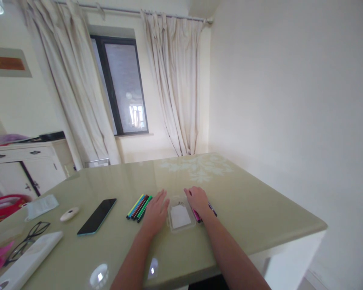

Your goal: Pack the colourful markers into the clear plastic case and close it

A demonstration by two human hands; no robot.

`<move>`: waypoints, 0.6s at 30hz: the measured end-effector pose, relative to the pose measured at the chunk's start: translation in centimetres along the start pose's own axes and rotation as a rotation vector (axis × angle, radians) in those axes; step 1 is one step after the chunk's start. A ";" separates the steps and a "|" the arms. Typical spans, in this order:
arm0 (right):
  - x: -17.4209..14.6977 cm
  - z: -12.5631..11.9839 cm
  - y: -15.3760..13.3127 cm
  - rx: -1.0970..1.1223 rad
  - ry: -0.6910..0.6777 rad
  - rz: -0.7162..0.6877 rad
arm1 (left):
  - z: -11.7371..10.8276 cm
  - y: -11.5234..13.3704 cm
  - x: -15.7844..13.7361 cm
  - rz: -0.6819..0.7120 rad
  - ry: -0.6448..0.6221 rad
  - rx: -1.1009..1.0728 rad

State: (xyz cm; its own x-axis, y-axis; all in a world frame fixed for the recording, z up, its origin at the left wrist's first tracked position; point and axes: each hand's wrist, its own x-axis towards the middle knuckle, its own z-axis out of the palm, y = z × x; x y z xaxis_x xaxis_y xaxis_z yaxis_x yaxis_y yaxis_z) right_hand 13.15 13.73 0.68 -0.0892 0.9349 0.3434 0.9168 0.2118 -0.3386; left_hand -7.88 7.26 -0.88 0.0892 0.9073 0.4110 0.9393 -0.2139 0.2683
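Flat, clear rectangular plastic case (181, 228) sits smack between the loosely spread left hand (155, 210) and curled right hand (197, 200), can't tell if that one's gripping.

Ct.: 1 plastic box (183, 230); min. 6 felt-tip pens (144, 209); 1 smartphone (97, 217); 1 pr. eyeglasses (29, 238); 1 face mask (42, 206); 2 curtains (177, 72).

Clear box (181, 230): shallow, rectangular, flat, white rectangle showing within; between both marker groups.
Left markers (141, 208): yellow, blue, dark red, green; side by side, slanted, dark ends nearest.
Right markers (196, 216): pink and dark, partly hidden, beside the box.
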 end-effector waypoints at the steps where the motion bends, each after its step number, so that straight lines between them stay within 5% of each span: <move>1: 0.0 0.0 0.0 0.000 -0.002 -0.004 | 0.2 0.5 0.0 0.055 -0.047 -0.056; 5: 0.2 0.2 0.3 0.024 -0.016 -0.020 | 1.0 1.2 -0.2 0.106 -0.162 -0.143; 18: 0.5 0.2 0.5 0.121 -0.017 0.011 | 0.7 1.2 -0.2 0.094 -0.185 -0.141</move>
State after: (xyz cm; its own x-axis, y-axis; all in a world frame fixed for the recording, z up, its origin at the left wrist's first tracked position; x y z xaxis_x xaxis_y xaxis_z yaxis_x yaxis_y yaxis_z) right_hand 13.53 14.36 0.50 -0.0872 0.9418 0.3247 0.8640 0.2338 -0.4460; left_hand -6.53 7.06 -1.30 0.2447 0.9291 0.2772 0.8696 -0.3368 0.3611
